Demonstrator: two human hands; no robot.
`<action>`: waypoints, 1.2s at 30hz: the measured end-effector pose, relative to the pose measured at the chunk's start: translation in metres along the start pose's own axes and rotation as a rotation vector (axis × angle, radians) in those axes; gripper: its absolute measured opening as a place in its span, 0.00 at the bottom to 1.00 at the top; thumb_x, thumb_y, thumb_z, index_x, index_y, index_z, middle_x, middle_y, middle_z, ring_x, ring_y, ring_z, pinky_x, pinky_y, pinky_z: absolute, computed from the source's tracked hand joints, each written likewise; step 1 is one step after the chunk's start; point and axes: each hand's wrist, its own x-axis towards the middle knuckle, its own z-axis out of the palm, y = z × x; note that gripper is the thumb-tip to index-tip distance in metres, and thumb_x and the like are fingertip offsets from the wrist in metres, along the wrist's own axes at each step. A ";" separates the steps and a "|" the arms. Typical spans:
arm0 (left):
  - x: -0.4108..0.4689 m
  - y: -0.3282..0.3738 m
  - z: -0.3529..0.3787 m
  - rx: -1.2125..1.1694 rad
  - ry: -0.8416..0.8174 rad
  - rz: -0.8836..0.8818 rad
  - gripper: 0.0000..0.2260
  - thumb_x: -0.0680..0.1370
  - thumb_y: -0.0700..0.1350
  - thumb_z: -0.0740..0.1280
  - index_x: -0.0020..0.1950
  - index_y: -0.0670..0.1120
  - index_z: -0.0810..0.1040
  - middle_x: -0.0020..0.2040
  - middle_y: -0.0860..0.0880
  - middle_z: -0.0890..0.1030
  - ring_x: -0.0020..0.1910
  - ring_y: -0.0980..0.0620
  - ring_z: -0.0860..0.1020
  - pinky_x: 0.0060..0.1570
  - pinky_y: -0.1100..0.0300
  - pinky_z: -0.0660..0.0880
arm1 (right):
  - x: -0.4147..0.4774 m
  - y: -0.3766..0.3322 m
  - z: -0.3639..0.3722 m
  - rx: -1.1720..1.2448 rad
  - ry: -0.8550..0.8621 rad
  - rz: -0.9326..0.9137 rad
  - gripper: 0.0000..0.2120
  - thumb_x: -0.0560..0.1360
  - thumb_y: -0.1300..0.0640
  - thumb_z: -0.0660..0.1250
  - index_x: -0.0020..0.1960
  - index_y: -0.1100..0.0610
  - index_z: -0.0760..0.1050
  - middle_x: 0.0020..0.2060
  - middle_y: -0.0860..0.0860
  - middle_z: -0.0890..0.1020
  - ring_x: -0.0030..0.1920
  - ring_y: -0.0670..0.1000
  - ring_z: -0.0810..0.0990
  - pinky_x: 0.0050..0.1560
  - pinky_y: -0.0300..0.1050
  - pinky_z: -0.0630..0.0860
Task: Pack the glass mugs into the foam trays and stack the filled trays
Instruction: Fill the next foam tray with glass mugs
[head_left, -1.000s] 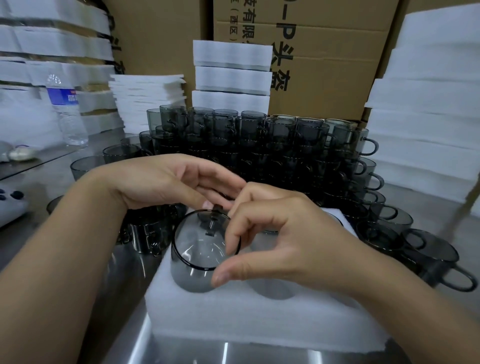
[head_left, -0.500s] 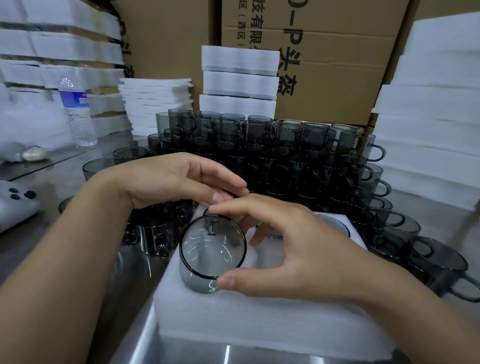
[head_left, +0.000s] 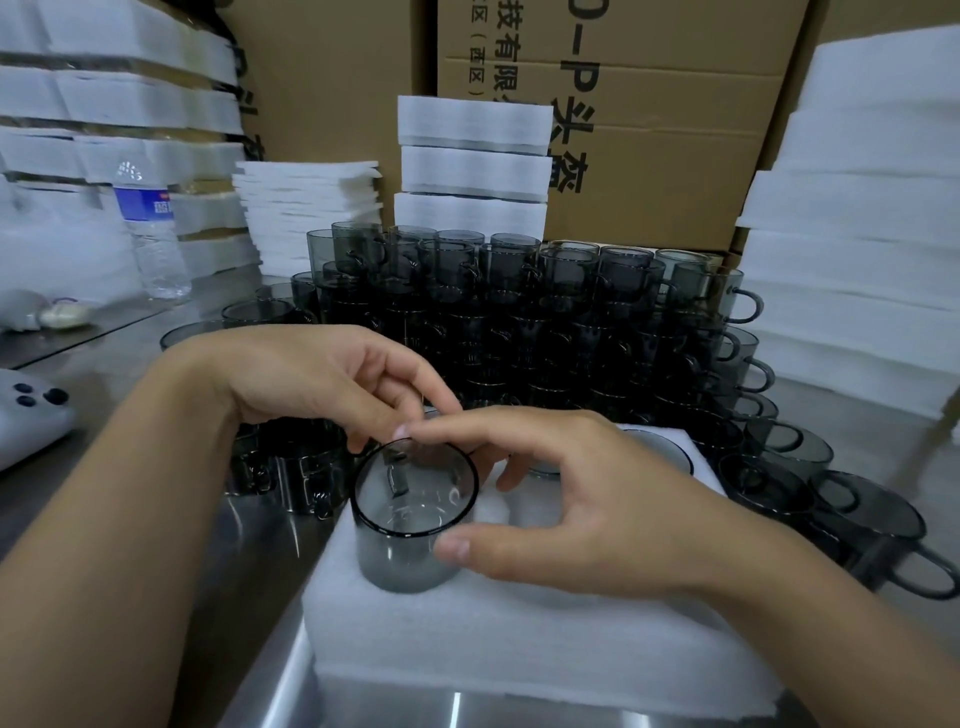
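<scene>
Smoked glass mug (head_left: 410, 525) sits in near-left pocket of foam tray (head_left: 519, 639), at worktop (head_left: 119, 353) near edge. Right hand (head_left: 582, 509) clamps the rim, thumb to forefinger. Left hand (head_left: 332, 384) pinches the far rim. Likely rigid, slick, chip-prone: grip the wall.

A smoky grey glass mug (head_left: 415, 514) stands upright in the near-left pocket of a white foam tray (head_left: 519, 639); more mugs (head_left: 519, 312) stand stacked beyond it

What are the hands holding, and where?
The right hand pinches a glass mug by its rim; the left hand touches the far rim, grip unclear.
</scene>
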 end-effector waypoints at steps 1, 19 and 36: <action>0.000 0.000 0.000 0.007 -0.004 -0.009 0.15 0.68 0.47 0.74 0.54 0.53 0.82 0.41 0.49 0.82 0.39 0.59 0.78 0.39 0.64 0.73 | 0.000 0.001 0.001 0.001 -0.007 0.003 0.26 0.67 0.39 0.70 0.64 0.35 0.70 0.58 0.34 0.77 0.56 0.39 0.76 0.55 0.38 0.73; -0.015 0.001 0.001 0.054 -0.031 -0.076 0.19 0.56 0.62 0.80 0.33 0.54 0.76 0.28 0.51 0.69 0.26 0.56 0.62 0.28 0.60 0.55 | 0.001 0.004 0.000 0.095 -0.013 0.104 0.24 0.64 0.36 0.71 0.60 0.37 0.74 0.52 0.35 0.80 0.53 0.39 0.76 0.58 0.44 0.74; -0.018 0.003 0.000 0.056 -0.200 -0.260 0.18 0.58 0.58 0.80 0.28 0.51 0.74 0.22 0.53 0.70 0.19 0.59 0.65 0.22 0.70 0.62 | 0.006 0.012 0.006 -0.066 0.065 0.284 0.37 0.59 0.23 0.52 0.64 0.35 0.68 0.57 0.31 0.69 0.63 0.37 0.61 0.66 0.43 0.63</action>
